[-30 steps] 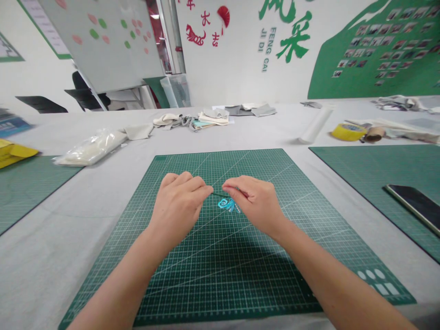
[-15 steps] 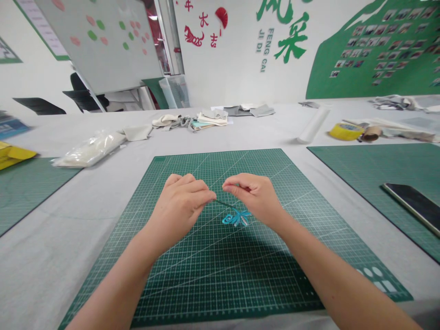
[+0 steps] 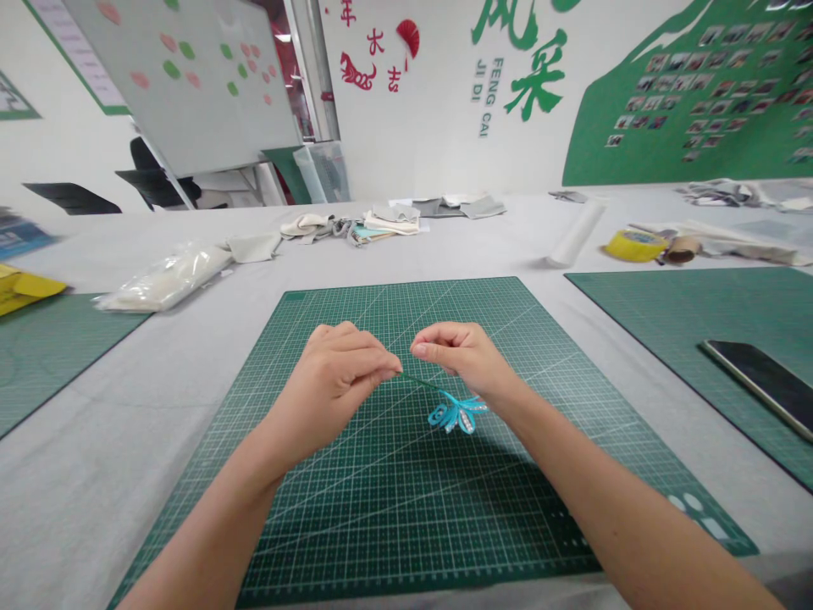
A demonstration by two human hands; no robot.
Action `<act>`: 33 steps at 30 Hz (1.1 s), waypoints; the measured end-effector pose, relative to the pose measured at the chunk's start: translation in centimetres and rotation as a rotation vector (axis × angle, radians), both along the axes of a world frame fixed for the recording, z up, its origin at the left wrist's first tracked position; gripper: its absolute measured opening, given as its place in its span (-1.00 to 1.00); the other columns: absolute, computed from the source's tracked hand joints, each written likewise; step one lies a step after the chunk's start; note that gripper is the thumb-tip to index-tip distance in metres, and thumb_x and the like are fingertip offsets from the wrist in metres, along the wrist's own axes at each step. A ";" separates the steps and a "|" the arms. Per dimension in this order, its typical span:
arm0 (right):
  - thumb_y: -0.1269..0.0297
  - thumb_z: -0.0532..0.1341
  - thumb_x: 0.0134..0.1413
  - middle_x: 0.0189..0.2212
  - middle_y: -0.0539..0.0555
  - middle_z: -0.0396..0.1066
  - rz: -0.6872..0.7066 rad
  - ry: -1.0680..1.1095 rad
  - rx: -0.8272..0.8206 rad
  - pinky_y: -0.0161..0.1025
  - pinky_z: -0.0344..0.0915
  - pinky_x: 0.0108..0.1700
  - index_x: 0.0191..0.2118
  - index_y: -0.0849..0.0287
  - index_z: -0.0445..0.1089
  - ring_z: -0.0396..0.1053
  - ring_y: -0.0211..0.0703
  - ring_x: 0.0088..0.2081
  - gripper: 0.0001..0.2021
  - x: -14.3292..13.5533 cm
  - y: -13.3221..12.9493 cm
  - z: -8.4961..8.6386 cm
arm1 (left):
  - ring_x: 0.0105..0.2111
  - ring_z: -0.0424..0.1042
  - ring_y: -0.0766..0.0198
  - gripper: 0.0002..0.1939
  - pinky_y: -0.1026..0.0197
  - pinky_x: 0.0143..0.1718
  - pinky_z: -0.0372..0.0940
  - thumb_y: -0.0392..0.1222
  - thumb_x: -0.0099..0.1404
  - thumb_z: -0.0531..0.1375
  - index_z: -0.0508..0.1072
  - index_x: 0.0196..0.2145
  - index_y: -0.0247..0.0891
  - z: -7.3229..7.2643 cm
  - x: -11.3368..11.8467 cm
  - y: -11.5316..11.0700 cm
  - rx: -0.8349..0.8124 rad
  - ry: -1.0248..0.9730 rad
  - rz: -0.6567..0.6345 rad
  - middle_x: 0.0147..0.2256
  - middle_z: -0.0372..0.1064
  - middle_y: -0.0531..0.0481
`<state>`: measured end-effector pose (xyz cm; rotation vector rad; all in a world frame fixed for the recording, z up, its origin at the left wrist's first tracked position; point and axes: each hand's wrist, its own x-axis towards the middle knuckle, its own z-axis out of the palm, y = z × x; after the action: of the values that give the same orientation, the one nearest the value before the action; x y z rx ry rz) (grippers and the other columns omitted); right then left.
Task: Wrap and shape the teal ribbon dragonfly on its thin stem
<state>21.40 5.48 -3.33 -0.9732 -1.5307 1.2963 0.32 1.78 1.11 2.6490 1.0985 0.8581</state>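
Blue ornament [image 3: 467, 421] tips 1 green stem [image 3: 422, 382], pinched by left hand [image 3: 336, 373]. Right hand [image 3: 468, 354] is nearby; cannot tell its grip.

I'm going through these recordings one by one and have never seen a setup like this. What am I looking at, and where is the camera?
There is no machine here: these are a person's two bare hands, seen by one camera worn on their head, looking forward and down. The left hand pinches a thin green stem with a blue ornament at its other end. The right hand is beside it, thumb and fingertips together; whether they hold something fine, I cannot tell. Below is a green cutting mat on a pale-covered table. To the right, a phone lies on another mat; farther back is a yellow tape roll.
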 end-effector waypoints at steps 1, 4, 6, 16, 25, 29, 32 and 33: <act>0.19 0.35 -0.08 -0.71 -0.16 0.05 0.015 0.029 -0.052 -0.31 -0.13 -0.54 -0.45 0.14 0.49 -0.09 -0.40 -0.62 -0.86 -0.1 0.0 -0.1 | -0.29 0.33 0.25 -0.84 0.11 -0.19 0.09 -0.24 0.36 0.13 0.53 -0.28 -0.13 0.0 0.0 0.0 -0.001 -0.016 0.004 -0.31 0.51 0.08; 0.21 0.37 -0.12 -0.73 -0.18 0.02 0.064 0.122 -0.188 -0.31 -0.21 -0.57 -0.46 0.15 0.49 -0.15 -0.42 -0.65 -0.86 -0.6 -0.1 -0.3 | -0.28 0.35 0.25 -0.85 0.11 -0.17 0.13 -0.24 0.35 0.15 0.54 -0.29 -0.12 -0.1 0.1 0.0 -0.017 -0.083 0.045 -0.32 0.50 0.09; 0.21 0.39 -0.15 -0.71 -0.17 0.05 0.092 0.186 -0.238 -0.31 -0.22 -0.58 -0.46 0.16 0.48 -0.15 -0.43 -0.65 -0.85 -1.0 -0.3 -0.5 | -0.27 0.36 0.25 -0.87 0.12 -0.16 0.16 -0.23 0.33 0.18 0.54 -0.30 -0.13 -0.2 0.2 0.1 -0.034 -0.152 0.096 -0.33 0.49 0.09; 0.25 0.40 -0.15 -0.68 -0.20 0.00 0.131 0.453 -0.442 -0.35 -0.33 -0.63 -0.47 0.19 0.39 -0.23 -0.48 -0.66 -0.80 -3.1 -1.6 -1.5 | -0.36 0.38 0.32 -0.88 0.24 -0.31 0.24 -0.25 0.30 0.18 0.53 -0.33 -0.21 -0.9 0.6 0.3 -0.098 -0.393 0.323 -0.38 0.45 0.06; 0.32 0.42 -0.15 -0.61 -0.18 0.17 0.168 0.693 -0.577 -0.41 -0.34 -0.68 -0.43 0.19 0.39 -0.25 -0.53 -0.69 -0.81 -4.2 -2.9 -1.5 | -0.39 0.38 0.35 -0.89 0.27 -0.36 0.24 -0.26 0.29 0.18 0.54 -0.34 -0.19 -1.3 0.7 0.3 0.013 -0.361 0.432 -0.37 0.47 0.09; 0.29 0.40 -0.11 -0.67 -0.21 0.05 0.147 0.697 -0.588 -0.41 -0.34 -0.67 -0.42 0.19 0.41 -0.27 -0.51 -0.68 -0.83 -4.4 -3.4 -1.5 | -0.37 0.40 0.35 -0.88 0.27 -0.34 0.26 -0.27 0.29 0.18 0.54 -0.33 -0.21 -1.4 0.7 0.3 0.040 -0.341 0.456 -0.37 0.47 0.09; 0.27 0.39 -0.08 -0.71 -0.21 0.00 0.081 0.610 -0.519 -0.39 -0.32 -0.66 -0.45 0.19 0.43 -0.25 -0.48 -0.68 -0.85 -4.6 -3.8 -1.3 | -0.36 0.41 0.33 -0.86 0.25 -0.33 0.26 -0.27 0.30 0.16 0.54 -0.33 -0.21 -1.5 0.6 0.3 0.073 -0.310 0.475 -0.35 0.48 0.07; 0.26 0.38 -0.08 -0.71 -0.20 0.02 0.050 0.564 -0.472 -0.38 -0.31 -0.65 -0.46 0.19 0.44 -0.23 -0.48 -0.68 -0.85 -4.6 -4.0 -1.1 | -0.36 0.41 0.33 -0.86 0.25 -0.33 0.26 -0.27 0.30 0.16 0.54 -0.32 -0.21 -1.6 0.6 0.3 0.086 -0.296 0.481 -0.35 0.48 0.07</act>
<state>16.80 1.51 -4.46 -0.7530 -0.8377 1.8266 0.91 2.13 -0.47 2.2387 1.6687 1.3536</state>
